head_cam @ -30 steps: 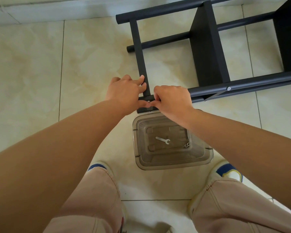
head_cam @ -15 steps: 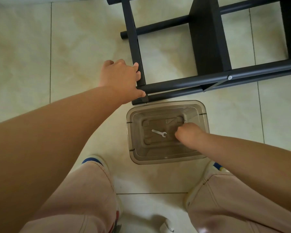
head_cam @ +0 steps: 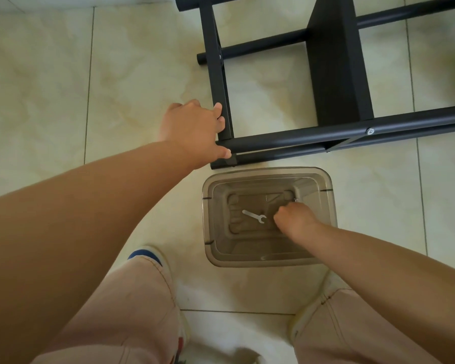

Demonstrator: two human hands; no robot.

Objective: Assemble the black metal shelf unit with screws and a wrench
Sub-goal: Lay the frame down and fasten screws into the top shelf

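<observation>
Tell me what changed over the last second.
The right hand let go of the shelf frame corner and dropped into the clear bin, beside the wrench. The left hand still holds the corner; frame, bin and wrench stayed put.

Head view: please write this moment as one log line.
left hand holds shelf | right hand in bin, beside wrench | grasp unclear

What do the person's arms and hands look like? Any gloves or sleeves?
No gloves, no sleeves in view: both forearms are bare, and so are the left hand and right hand. No watch or rings show. Below are light beige trousers.
</observation>
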